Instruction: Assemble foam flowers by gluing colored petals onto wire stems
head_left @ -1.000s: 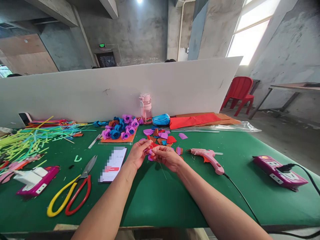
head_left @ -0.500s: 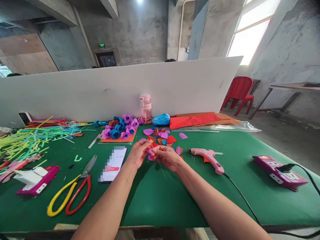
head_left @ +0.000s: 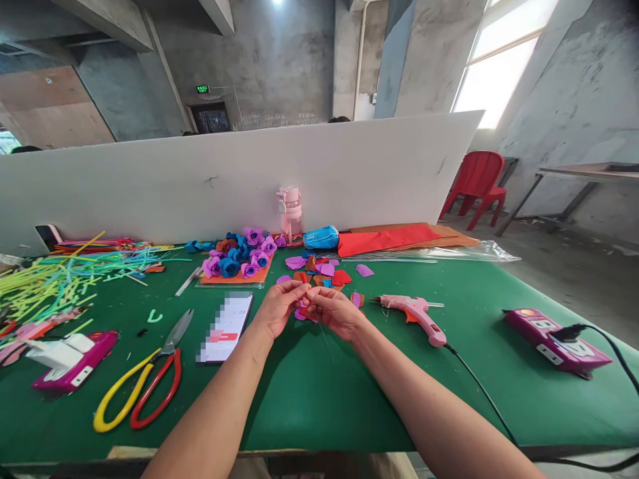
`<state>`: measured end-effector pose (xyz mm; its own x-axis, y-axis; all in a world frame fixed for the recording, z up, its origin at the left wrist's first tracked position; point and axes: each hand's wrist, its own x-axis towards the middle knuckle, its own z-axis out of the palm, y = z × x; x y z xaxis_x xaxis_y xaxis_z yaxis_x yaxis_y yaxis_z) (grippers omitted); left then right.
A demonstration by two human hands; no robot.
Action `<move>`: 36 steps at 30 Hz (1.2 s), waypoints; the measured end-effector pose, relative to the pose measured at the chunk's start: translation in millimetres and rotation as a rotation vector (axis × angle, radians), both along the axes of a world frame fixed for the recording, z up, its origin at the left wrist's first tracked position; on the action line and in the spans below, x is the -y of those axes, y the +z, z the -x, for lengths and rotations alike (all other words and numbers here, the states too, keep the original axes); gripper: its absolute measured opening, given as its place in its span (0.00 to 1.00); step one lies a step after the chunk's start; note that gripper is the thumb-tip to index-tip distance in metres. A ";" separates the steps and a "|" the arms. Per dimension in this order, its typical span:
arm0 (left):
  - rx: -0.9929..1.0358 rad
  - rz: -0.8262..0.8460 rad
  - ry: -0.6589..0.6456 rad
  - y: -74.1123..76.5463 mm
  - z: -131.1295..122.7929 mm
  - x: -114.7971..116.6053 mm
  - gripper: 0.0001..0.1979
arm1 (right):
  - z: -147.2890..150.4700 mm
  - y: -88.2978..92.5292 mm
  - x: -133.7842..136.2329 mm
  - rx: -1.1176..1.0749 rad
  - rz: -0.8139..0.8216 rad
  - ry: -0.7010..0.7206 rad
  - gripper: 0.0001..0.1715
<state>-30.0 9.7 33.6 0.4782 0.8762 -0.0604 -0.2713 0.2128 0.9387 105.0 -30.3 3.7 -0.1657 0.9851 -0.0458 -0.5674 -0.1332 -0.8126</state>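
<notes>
My left hand (head_left: 280,307) and my right hand (head_left: 335,309) meet over the middle of the table, fingertips almost touching. Both are closed in a pinch. A small red piece (head_left: 303,278), looking like crepe paper, pokes up at the left fingertips, mostly covered by the fingers. From under my right fingers a thin wire (head_left: 327,340) slants down and toward me, blurred. Loose petals (head_left: 327,269) in purple, red, brown and blue lie just beyond the hands. Finished paper flowers (head_left: 239,256), purple and blue, are heaped behind on the left.
On the green table (head_left: 309,412), a pink glue gun (head_left: 417,316) lies right, its cord running to the front edge. Scissors (head_left: 154,372) and a phone (head_left: 227,329) lie left. Power strips (head_left: 554,342) sit at both sides. A white board (head_left: 239,179) stands behind a pink bottle (head_left: 290,213).
My fingertips have drawn closer together. The red piece shows less above the left fingers, and the wire looks fainter and more blurred. The things on the table stay in place.
</notes>
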 end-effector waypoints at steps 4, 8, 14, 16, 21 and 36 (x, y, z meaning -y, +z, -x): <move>0.020 -0.024 -0.024 -1.7 0.6 -1.7 0.13 | 1.0 1.8 -0.5 0.018 -0.027 -0.072 0.17; 0.003 -0.019 0.029 -4.2 0.9 -4.3 0.16 | -1.0 6.4 -1.3 0.030 -0.113 -0.198 0.16; -0.165 -0.127 -0.130 -0.2 -5.2 8.9 0.20 | -6.5 24.0 3.0 -0.039 -0.242 -0.345 0.15; -0.172 -0.163 -0.191 1.5 -7.4 14.4 0.20 | -6.9 26.8 3.2 -0.106 -0.219 -0.310 0.15; -0.173 -0.225 -0.173 2.9 -8.0 16.8 0.15 | -6.9 23.8 -0.6 -0.135 -0.163 -0.271 0.15; -0.229 -0.225 -0.063 1.1 -13.1 16.3 0.15 | -11.2 23.4 -4.8 -0.054 -0.084 -0.386 0.16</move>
<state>-16.9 -6.6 34.8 0.5282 0.8489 0.0190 -0.0404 0.0028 0.9992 116.2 -25.5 27.1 0.2174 0.9754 0.0358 -0.6052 0.1635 -0.7791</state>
